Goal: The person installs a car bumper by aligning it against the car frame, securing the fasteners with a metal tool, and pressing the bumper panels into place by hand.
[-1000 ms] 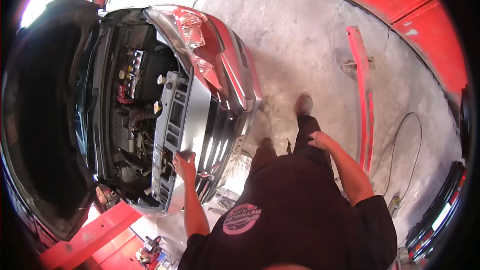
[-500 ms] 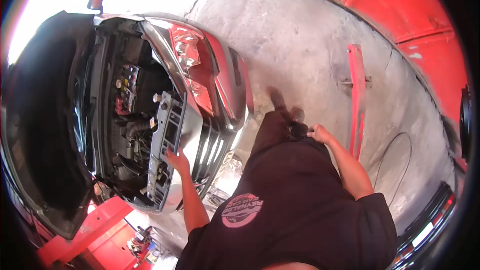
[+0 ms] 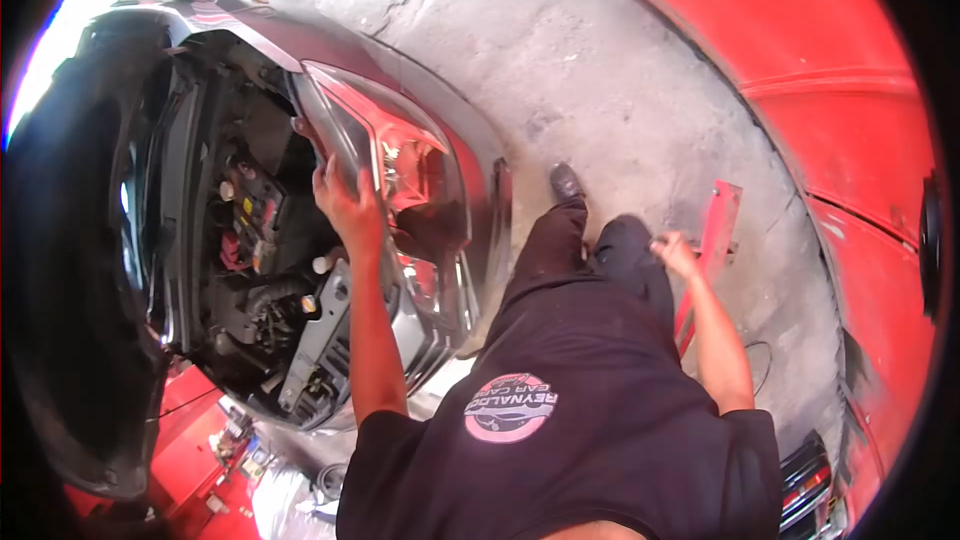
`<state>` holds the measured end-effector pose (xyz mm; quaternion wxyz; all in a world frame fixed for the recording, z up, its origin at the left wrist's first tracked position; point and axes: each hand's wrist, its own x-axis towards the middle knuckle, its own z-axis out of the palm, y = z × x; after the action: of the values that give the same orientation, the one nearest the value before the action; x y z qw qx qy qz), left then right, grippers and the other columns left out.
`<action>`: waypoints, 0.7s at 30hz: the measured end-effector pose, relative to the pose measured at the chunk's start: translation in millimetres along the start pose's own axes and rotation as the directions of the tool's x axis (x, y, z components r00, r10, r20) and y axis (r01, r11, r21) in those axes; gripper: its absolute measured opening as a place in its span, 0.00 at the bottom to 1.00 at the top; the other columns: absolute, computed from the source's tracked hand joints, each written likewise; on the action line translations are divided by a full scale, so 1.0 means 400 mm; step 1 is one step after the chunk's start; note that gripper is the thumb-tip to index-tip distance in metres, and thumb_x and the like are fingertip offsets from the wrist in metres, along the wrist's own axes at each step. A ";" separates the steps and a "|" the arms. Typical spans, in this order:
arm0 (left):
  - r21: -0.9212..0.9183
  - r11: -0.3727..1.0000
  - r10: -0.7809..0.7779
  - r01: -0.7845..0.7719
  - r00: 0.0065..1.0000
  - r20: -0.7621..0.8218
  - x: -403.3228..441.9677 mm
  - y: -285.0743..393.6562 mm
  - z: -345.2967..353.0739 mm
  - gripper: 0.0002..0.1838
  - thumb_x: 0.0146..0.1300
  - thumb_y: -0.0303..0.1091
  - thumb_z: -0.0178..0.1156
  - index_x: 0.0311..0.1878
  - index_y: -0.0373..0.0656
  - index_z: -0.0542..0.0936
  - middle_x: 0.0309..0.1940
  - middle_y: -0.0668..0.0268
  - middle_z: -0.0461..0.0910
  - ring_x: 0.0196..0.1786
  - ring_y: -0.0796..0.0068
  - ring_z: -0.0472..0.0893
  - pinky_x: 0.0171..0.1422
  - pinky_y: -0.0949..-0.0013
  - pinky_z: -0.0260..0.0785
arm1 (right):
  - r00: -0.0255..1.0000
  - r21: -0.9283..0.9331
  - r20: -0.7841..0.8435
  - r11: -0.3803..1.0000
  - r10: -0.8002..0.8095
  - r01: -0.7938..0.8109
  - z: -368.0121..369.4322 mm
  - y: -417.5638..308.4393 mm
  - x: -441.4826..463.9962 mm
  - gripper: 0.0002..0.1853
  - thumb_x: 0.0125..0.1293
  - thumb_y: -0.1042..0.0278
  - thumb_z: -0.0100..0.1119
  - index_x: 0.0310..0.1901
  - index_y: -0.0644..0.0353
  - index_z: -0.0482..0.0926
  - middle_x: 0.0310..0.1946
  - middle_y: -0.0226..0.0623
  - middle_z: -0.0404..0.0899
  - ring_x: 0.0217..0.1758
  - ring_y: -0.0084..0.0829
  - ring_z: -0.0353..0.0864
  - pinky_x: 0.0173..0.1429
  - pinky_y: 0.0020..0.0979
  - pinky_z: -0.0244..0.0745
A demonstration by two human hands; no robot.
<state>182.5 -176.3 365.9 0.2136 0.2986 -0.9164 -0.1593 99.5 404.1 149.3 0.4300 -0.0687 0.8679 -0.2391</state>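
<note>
My left hand (image 3: 348, 202) has its fingers spread over the inner edge of the car's front corner, just beside the headlight (image 3: 415, 165). It seems to touch the body edge there, holding nothing. The hood (image 3: 75, 240) stands raised, and the engine bay below shows a battery (image 3: 262, 212) and a grey front crossmember (image 3: 318, 335). My right hand (image 3: 677, 252) hangs at my right thigh with its fingers curled. Whether anything small is inside those fingers is hidden.
A red metal post (image 3: 712, 250) stands at my right on the concrete floor (image 3: 640, 110). Red panels (image 3: 850, 90) line the far right side. A thin cable (image 3: 765, 365) lies on the floor. Another shiny vehicle part (image 3: 808, 485) shows at the lower right.
I have stepped along the car's front toward the headlight corner. My left hand has moved from the front crossmember to the edge by the headlight. My right hand has swung away from my leg.
</note>
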 end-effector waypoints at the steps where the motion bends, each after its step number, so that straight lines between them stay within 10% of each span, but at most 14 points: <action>1: 0.021 1.000 -0.001 0.001 1.000 0.017 0.059 -0.004 0.012 0.32 0.64 0.38 0.68 0.70 0.39 0.71 0.70 0.40 0.63 0.73 0.42 0.62 0.77 0.49 0.55 | 0.989 0.226 0.098 0.966 0.106 -0.126 -0.094 -0.111 0.016 0.19 0.66 0.63 0.62 0.53 0.69 0.83 0.40 0.50 0.88 0.41 0.36 0.89 0.50 0.37 0.82; 5: 0.112 0.985 -0.133 0.131 0.991 0.012 0.241 -0.043 0.073 0.38 0.68 0.49 0.65 0.75 0.42 0.65 0.75 0.38 0.56 0.77 0.39 0.58 0.78 0.48 0.53 | 0.986 0.330 0.020 0.932 -0.167 0.152 -0.195 -0.336 0.213 0.22 0.66 0.63 0.60 0.58 0.68 0.81 0.40 0.44 0.87 0.36 0.31 0.87 0.45 0.33 0.81; 10: 0.161 0.884 -0.434 0.439 0.899 -0.063 0.319 0.010 0.138 0.43 0.70 0.62 0.57 0.78 0.45 0.61 0.77 0.40 0.54 0.79 0.39 0.55 0.79 0.47 0.54 | 0.865 0.300 0.148 0.855 -0.479 0.423 -0.173 -0.671 0.508 0.26 0.69 0.56 0.60 0.62 0.66 0.78 0.54 0.53 0.83 0.58 0.43 0.83 0.65 0.38 0.75; 21: 0.269 0.772 -0.547 0.575 0.818 -0.178 0.368 0.003 0.181 0.32 0.79 0.50 0.47 0.72 0.32 0.67 0.72 0.49 0.67 0.74 0.52 0.64 0.79 0.54 0.51 | 0.639 0.408 0.451 0.781 -0.623 0.474 0.123 -1.150 0.914 0.38 0.75 0.49 0.52 0.79 0.58 0.53 0.80 0.54 0.51 0.82 0.50 0.54 0.82 0.42 0.53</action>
<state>39.3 -253.9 348.0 0.1473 0.5950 -0.7881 -0.0563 -128.7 -135.4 81.1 0.5770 -0.3431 0.5996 -0.4357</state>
